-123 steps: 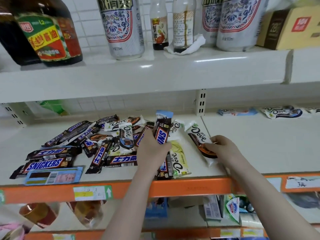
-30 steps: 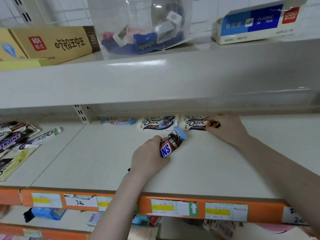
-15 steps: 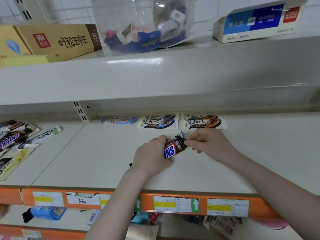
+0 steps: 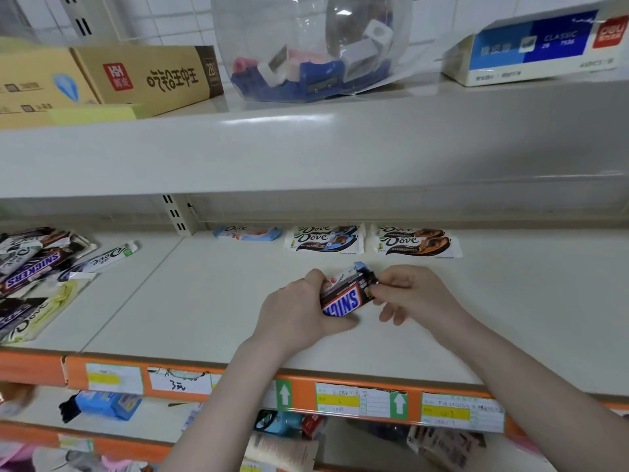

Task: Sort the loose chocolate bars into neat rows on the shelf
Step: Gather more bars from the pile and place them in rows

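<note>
Sorted so far — three short stacks of Dove bars (image 4: 417, 241) along the shelf (image 4: 204, 301) back. In front of them, left hand (image 4: 299, 315) gripping a small bundle of bars (image 4: 343, 294), right hand (image 4: 413, 294) pinching its end. Left of the stacks — loose pile (image 4: 34, 274) unsorted.

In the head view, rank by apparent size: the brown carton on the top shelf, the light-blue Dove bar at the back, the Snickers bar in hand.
1. brown carton
2-3. light-blue Dove bar and Snickers bar: alike; Snickers is nearer and partly covered.

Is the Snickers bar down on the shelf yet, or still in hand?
In hand: the left hand grips the Snickers bar and the right hand pinches its end.
</note>
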A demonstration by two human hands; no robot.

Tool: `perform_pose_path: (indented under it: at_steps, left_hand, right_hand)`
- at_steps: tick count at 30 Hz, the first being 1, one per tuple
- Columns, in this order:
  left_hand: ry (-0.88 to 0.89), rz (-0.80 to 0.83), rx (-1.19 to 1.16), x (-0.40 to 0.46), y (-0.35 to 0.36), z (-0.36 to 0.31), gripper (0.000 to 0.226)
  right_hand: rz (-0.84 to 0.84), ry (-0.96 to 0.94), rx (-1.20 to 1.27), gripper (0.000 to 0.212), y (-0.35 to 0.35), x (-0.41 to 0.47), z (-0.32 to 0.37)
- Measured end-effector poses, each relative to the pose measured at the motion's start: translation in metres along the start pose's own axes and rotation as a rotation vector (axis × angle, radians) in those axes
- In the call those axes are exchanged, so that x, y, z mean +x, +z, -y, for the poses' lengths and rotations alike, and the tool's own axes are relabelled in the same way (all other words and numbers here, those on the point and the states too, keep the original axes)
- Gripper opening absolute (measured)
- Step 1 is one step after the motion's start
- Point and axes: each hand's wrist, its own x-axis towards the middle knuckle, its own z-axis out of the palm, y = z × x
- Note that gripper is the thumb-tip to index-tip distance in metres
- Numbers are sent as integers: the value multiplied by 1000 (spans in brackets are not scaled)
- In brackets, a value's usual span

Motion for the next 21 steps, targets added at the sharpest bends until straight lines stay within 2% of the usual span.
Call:
perform_pose_path:
  at_steps: [3, 6, 9, 12, 15, 21]
  left_hand:
    - [-14, 35, -109, -7, -6, 14, 57]
    - [-15, 61, -274, -12, -7, 30, 53]
    - [-10, 49, -261, -16, -9, 42, 50]
    - [2, 43, -231, -17, -11, 51, 49]
    - [-4, 20, -235, -19, -15, 60, 49]
    - [-47, -5, -263, -17, -20, 80, 53]
  right_hand:
    - [-2, 77, 238, 16, -8, -1, 2]
    - [17, 94, 354, 21, -8, 0, 0]
    - [47, 54, 292, 14, -3, 0, 1]
    - [141, -7, 152, 33, 5, 3, 3]
    - [183, -77, -63, 21, 19, 7, 5]
    - [118, -81, -168, 12, 36, 16, 8]
